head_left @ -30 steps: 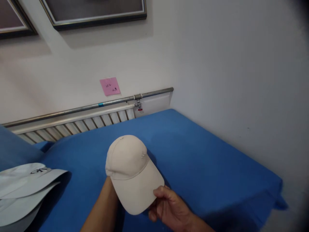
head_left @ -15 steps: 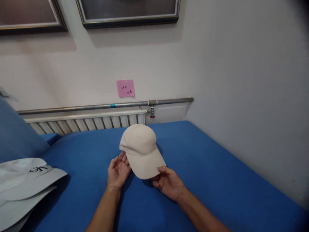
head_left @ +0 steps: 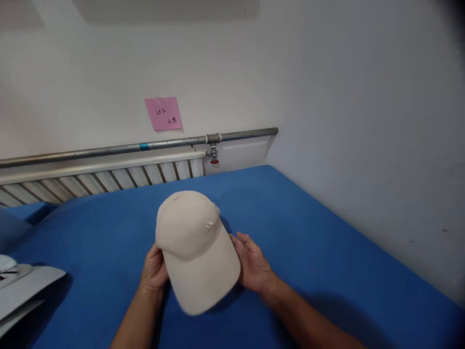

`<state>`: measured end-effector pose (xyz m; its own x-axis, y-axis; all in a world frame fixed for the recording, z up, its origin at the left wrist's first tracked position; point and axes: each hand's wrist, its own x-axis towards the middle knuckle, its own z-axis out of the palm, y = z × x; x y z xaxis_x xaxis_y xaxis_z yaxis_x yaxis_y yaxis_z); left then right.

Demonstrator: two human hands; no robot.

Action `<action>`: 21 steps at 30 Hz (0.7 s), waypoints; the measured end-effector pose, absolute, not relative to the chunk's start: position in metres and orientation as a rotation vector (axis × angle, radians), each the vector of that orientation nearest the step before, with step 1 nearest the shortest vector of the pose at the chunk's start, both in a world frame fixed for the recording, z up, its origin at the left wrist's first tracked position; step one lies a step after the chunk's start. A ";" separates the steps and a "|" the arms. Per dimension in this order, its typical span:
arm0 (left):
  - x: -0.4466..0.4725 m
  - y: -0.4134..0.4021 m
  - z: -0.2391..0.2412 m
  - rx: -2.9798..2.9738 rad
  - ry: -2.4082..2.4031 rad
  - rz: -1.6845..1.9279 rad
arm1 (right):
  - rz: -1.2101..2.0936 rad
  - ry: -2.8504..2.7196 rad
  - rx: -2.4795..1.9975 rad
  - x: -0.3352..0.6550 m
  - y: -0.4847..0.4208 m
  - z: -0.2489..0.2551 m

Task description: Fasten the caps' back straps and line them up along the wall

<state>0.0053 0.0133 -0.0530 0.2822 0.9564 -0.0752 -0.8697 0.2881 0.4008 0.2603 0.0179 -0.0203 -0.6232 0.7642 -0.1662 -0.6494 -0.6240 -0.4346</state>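
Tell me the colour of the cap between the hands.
The cap is light beige, best seen in the head view.

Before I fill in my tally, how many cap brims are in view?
3: one brim on the beige cap; an upper brim and lower brim in the pile at the left edge. The view cuts it off, so others may be hidden.

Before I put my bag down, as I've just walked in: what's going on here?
A person has a beige cap between both bare hands, over a blue cloth. The left hand is at the crown's lower edge, the right hand beside the brim; some fingers are hidden. White caps lie at the left, partly out of view.
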 end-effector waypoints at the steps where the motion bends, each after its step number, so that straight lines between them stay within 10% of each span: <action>1: 0.008 0.012 -0.051 0.306 0.345 1.203 | 2.224 -0.447 -0.446 0.261 0.021 -0.020; 21: 0.053 -0.001 -0.015 0.041 0.966 0.906 | 2.141 -0.367 -0.640 0.256 0.021 -0.017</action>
<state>0.0525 -0.0013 -0.0150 0.2443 0.6801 -0.6912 -0.6461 0.6457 0.4069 0.2564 0.0211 -0.0167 -0.5085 0.8019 -0.3137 -0.6516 -0.5965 -0.4686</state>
